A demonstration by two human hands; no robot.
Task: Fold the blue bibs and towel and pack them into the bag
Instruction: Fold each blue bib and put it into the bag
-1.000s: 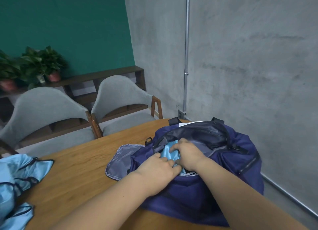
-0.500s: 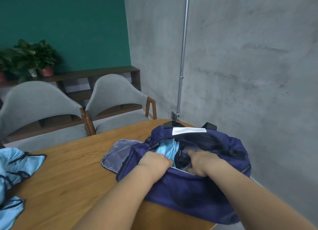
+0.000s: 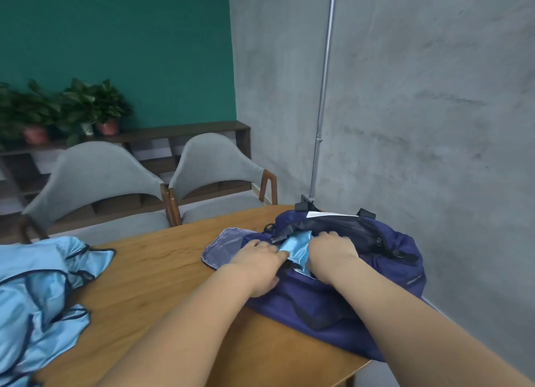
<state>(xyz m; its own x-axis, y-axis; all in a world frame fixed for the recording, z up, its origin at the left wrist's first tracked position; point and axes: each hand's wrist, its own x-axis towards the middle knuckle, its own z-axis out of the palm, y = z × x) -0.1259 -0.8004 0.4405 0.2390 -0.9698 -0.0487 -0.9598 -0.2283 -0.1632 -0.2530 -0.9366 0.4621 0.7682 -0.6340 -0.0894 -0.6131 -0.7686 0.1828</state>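
Folds may be lost if the bib [image 3: 298, 246], pinched by the left grip [image 3: 257, 260], is crammed into the bag [image 3: 390, 256] beneath; what the right grip [image 3: 333, 250] holds cannot be told.

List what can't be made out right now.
Head view:
1. Inside the bag: blocked by left hand, right hand and the blue cloth.
2. Both hands' grip: fingertips buried in the opening.
3. The blue pile: cut by the left edge; bibs versus towel indistinguishable.
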